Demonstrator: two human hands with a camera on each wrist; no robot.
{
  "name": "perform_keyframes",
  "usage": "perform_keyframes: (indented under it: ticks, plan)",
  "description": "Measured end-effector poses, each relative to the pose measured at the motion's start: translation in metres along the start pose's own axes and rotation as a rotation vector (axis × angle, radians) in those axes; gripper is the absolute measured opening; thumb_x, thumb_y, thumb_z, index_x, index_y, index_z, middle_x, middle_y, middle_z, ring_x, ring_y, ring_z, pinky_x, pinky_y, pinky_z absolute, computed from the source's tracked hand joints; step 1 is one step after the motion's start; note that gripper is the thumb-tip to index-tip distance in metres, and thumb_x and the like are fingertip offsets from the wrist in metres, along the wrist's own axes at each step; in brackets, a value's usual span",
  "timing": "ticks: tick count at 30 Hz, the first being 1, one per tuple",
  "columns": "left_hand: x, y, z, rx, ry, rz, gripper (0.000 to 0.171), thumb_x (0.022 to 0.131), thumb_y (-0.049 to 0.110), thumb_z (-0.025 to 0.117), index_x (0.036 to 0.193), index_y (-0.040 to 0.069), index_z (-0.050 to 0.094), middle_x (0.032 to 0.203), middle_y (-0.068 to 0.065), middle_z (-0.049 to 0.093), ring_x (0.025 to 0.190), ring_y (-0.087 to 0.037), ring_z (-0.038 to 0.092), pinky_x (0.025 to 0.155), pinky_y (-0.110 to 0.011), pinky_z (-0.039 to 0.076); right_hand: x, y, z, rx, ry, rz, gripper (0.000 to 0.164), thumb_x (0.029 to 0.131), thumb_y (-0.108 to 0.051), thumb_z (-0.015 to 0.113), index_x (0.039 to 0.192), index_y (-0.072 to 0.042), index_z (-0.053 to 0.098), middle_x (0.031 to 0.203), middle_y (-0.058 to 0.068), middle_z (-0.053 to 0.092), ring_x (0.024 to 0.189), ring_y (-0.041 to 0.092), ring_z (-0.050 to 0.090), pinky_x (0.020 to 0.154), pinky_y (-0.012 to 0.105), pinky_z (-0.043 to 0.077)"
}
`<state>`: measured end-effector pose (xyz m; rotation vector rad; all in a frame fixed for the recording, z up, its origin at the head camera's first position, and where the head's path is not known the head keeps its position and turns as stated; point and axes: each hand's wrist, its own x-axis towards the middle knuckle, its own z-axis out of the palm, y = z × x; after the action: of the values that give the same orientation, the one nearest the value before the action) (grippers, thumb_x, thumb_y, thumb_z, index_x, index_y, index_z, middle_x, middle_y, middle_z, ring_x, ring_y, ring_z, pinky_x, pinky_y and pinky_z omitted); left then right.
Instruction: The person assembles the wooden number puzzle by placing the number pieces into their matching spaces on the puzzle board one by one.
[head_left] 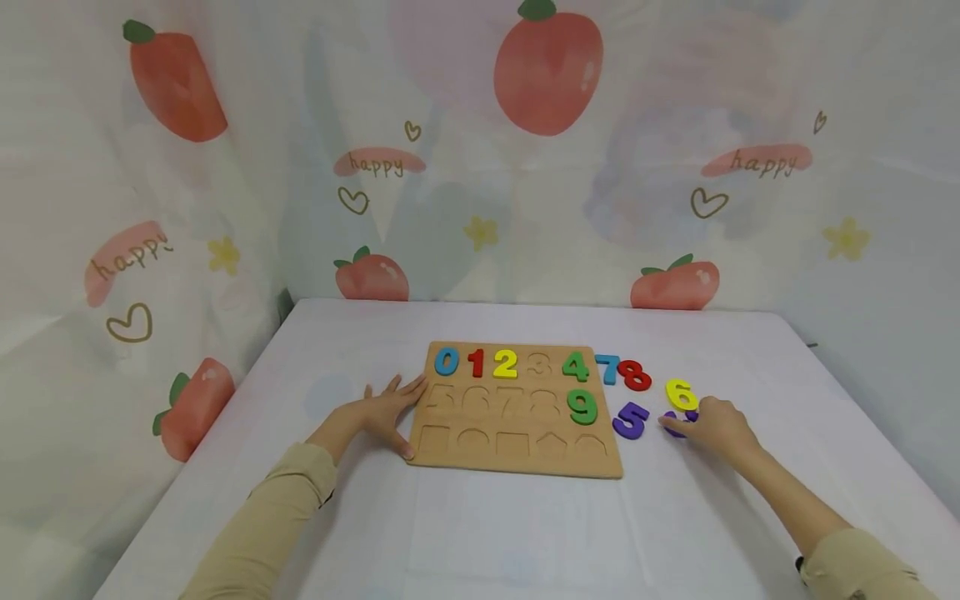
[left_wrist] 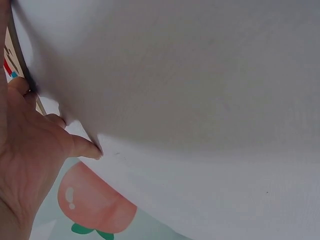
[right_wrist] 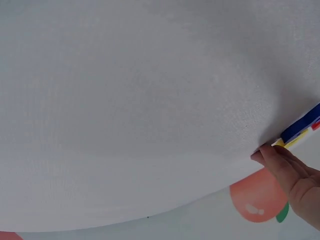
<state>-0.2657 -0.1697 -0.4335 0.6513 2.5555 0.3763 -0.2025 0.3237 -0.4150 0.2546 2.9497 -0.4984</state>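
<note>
A wooden number board (head_left: 487,462) lies flat on the table. My left hand (head_left: 386,414) has its fingers spread along the board's left edge, with the thumb near the lower left corner. To the right of the board, my right hand (head_left: 722,429) pinches a purple piece (head_left: 692,414) between thumb and fingers; the hand partly hides its shape. A yellow 6 (head_left: 681,394) lies just behind that piece, and a purple 5 (head_left: 631,421) to its left. In the right wrist view the fingers (right_wrist: 282,167) are beside yellow and dark blue edges.
The board holds a blue 0 (head_left: 446,362), red 1 (head_left: 476,363), yellow 2 (head_left: 506,364), green 4 (head_left: 576,367) and green 9 (head_left: 582,407). A blue 7 (head_left: 609,369) overlaps its right edge in this view, beside a red 8 (head_left: 634,376). Patterned curtains (head_left: 517,217) surround the white table.
</note>
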Motion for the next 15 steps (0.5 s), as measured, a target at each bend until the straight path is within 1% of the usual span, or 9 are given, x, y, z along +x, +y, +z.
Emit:
perform_keyframes:
  ticks: [2, 5, 8, 11, 15]
  plan:
    - [-0.0005, 0.0003, 0.0021, -0.006, -0.004, 0.010, 0.123, 0.064, 0.046, 0.082, 0.153, 0.013, 0.004, 0.161, -0.004, -0.006, 0.145, -0.040, -0.010, 0.102, -0.076, -0.004, -0.0014, -0.0001, 0.0032, -0.009, 0.016, -0.008, 0.063, 0.078, -0.047, 0.071, 0.086, 0.013, 0.052, 0.059, 0.004, 0.034, 0.055, 0.016, 0.038, 0.051, 0.025, 0.031]
    - [-0.0019, 0.0011, 0.0033, -0.012, -0.010, 0.017, 0.123, 0.064, 0.046, 0.083, 0.153, 0.013, 0.005, 0.161, -0.004, -0.006, 0.144, -0.041, -0.010, 0.102, -0.076, -0.005, -0.0029, -0.0014, 0.0051, -0.021, 0.014, -0.014, 0.067, 0.077, -0.045, 0.073, 0.092, 0.017, 0.051, 0.061, 0.007, 0.038, 0.057, 0.017, 0.041, 0.051, 0.025, 0.033]
    - [-0.0033, 0.0013, 0.0020, -0.013, -0.005, 0.024, 0.123, 0.064, 0.045, 0.083, 0.153, 0.010, 0.005, 0.160, -0.007, -0.005, 0.144, -0.043, -0.009, 0.101, -0.077, -0.004, -0.0031, -0.0017, 0.0045, -0.011, 0.006, -0.005, 0.066, 0.078, -0.039, 0.074, 0.097, 0.018, 0.048, 0.067, 0.012, 0.044, 0.062, 0.020, 0.045, 0.053, 0.025, 0.036]
    - [-0.0032, 0.0007, -0.0008, -0.001, -0.007, 0.022, 0.122, 0.066, 0.045, 0.082, 0.153, 0.011, 0.004, 0.160, -0.006, -0.006, 0.144, -0.042, -0.010, 0.101, -0.076, -0.004, -0.0024, 0.0002, 0.0027, 0.012, -0.006, -0.005, 0.061, 0.079, -0.034, 0.074, 0.098, 0.017, 0.046, 0.068, 0.013, 0.044, 0.064, 0.021, 0.045, 0.054, 0.025, 0.037]
    - [-0.0027, -0.0029, -0.0041, 0.001, -0.007, 0.024, 0.123, 0.065, 0.047, 0.082, 0.153, 0.013, 0.003, 0.161, -0.005, -0.006, 0.144, -0.042, -0.011, 0.101, -0.077, -0.004, 0.0001, 0.0014, -0.0016, 0.013, -0.020, -0.041, 0.061, 0.078, -0.030, 0.076, 0.100, 0.018, 0.046, 0.073, 0.017, 0.048, 0.067, 0.024, 0.047, 0.057, 0.027, 0.040]
